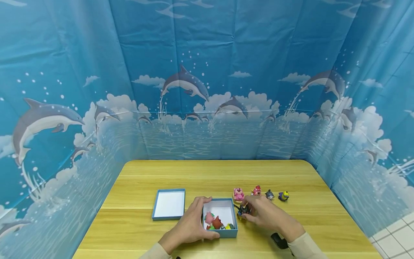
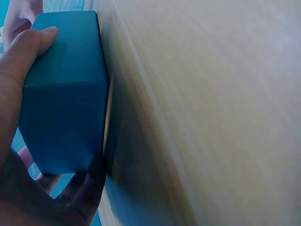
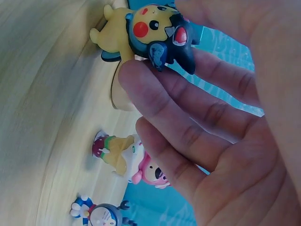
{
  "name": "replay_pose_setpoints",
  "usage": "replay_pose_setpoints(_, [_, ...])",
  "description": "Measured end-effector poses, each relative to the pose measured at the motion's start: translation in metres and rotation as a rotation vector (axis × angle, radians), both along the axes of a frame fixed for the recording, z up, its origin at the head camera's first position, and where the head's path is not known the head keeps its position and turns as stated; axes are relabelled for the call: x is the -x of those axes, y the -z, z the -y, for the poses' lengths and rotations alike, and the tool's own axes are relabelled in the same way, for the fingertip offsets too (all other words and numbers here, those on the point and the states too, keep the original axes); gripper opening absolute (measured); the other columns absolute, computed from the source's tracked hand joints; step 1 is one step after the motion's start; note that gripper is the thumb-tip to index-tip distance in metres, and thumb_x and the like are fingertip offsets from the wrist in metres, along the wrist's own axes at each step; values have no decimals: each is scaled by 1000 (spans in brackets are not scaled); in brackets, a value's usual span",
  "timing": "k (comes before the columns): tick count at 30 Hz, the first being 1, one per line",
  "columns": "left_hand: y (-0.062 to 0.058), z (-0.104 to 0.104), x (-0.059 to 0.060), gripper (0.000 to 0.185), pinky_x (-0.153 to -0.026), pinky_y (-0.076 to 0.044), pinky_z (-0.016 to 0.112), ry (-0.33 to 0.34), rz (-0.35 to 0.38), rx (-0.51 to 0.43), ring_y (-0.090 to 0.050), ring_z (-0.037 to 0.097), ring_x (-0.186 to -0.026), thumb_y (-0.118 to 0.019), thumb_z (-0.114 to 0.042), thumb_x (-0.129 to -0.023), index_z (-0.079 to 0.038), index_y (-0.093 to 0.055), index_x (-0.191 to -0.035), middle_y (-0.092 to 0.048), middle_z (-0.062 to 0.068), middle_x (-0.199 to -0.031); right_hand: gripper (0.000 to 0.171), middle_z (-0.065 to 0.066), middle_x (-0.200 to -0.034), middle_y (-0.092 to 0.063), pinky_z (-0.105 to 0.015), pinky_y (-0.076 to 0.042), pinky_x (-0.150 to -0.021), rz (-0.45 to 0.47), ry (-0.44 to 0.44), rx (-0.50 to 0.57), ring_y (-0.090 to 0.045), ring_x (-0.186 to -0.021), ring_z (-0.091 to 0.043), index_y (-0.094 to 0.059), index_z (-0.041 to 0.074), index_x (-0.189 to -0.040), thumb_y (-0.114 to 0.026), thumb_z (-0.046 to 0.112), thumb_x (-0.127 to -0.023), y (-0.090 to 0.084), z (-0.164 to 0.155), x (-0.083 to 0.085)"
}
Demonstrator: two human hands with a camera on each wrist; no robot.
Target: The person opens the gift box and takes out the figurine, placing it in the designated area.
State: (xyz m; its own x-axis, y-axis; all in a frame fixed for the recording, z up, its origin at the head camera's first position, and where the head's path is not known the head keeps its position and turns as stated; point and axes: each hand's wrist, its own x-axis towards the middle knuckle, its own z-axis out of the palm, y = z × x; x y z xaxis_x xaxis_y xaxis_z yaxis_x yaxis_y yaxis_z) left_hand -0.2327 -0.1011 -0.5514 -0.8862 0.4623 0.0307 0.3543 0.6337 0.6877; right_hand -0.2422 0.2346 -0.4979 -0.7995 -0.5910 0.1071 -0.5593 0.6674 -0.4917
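Note:
My left hand (image 1: 192, 223) grips a blue square box (image 1: 221, 234), thumb on its near wall and fingers round the far side. In the left wrist view the outer walls of the box (image 2: 66, 117) face me. Inside the box lie several small toy figures (image 1: 216, 222), some pink, red, green and yellow. Just right of the box, my right hand (image 1: 266, 213) pinches a yellow Pikachu figurine (image 3: 153, 28) with a dark hood between thumb and fingers. From the head view mostly its dark hood shows, close over the table.
Left of the box lies a shallow blue lid (image 1: 169, 204) with a white inside. Behind my right hand stand a pink figurine (image 1: 238, 194), a red-topped one (image 1: 257, 190), a grey one (image 1: 269, 194) and a yellow-and-purple one (image 1: 284, 196). A dolphin-print curtain (image 1: 207, 136) surrounds the wooden table (image 1: 136, 201).

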Motion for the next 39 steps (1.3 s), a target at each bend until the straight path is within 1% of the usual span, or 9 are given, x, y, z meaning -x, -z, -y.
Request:
replay_pose_setpoints(4, [-1, 0, 0, 125, -122, -58, 64, -1, 4, -2, -59, 31, -153, -102, -73, -77, -26, -41, -176, -49, 4, -176, 24, 3, -104, -80, -24, -63, -72, -3, -5, 2, -67, -83, 6, -78, 9, -120, -91, 20, -104, -1, -1, 0])
replay_pose_setpoints(10, [-1, 0, -1, 125, -122, -58, 64, -4, 15, -7, -59, 30, -151, -102, -73, -77, -27, -41, -176, -49, 4, -176, 26, -1, -110, -80, -25, -62, -74, -34, 11, -22, -72, -85, -3, -79, 10, -121, -92, 23, -104, -2, -2, -2])
replay_pose_setpoints(15, [-1, 0, -1, 125, -122, -58, 64, -4, 17, -10, -59, 30, -151, -102, -73, -77, -27, -41, -176, -49, 4, -176, 28, -5, -114, -81, -27, -63, -76, -55, 24, -36, -74, -89, -8, -80, 10, -123, -92, 25, -104, -4, -2, -4])
replay_pose_setpoints(19, [-1, 0, -1, 125, -122, -58, 64, -2, 15, -8, -59, 29, -151, -102, -73, -77, -26, -41, -176, -49, 4, -176, 29, -8, -118, -82, -29, -65, -80, -89, 31, -57, -77, -94, -15, -80, 11, -124, -91, 27, -104, -5, -1, -5])
replay_pose_setpoints(22, [-2, 0, -1, 125, -122, -59, 64, -1, 13, -9, -60, 29, -150, -102, -73, -77, -26, -41, -176, -50, 4, -176, 30, -7, -120, -82, -33, -66, -83, -105, 45, -80, -78, -98, -20, -80, 12, -126, -90, 30, -105, -7, 0, -5])
replay_pose_setpoints(27, [-2, 1, -1, 125, -122, -59, 64, 1, 9, -8, -60, 29, -150, -102, -73, -77, -26, -41, -176, -50, 5, -175, 33, -4, -124, -80, -40, -67, -89, -114, 76, -113, -77, -106, -22, -80, 14, -132, -90, 30, -105, -11, 3, -8])
replay_pose_setpoints(29, [-2, 1, -1, 126, -122, -59, 63, 3, 7, -10, -60, 30, -150, -102, -73, -77, -25, -41, -176, -50, 5, -175, 33, -3, -124, -79, -41, -68, -90, -129, 80, -117, -77, -108, -22, -80, 14, -132, -90, 29, -105, -13, 5, -9])
replay_pose_setpoints(33, [-2, 1, -1, 126, -122, -58, 63, 4, 2, -13, -60, 32, -152, -102, -73, -77, -24, -41, -176, -49, 6, -176, 33, -2, -125, -78, -43, -68, -91, -158, 79, -125, -77, -110, -23, -80, 13, -131, -91, 27, -104, -17, 9, -10])
replay_pose_setpoints(39, [-1, 1, 0, 126, -122, -58, 63, 2, 1, -14, -60, 31, -151, -102, -74, -77, -25, -41, -176, -50, 6, -176, 33, -5, -127, -79, -44, -69, -91, -194, 65, -144, -79, -109, -26, -81, 13, -133, -91, 28, -104, -20, 13, -12])
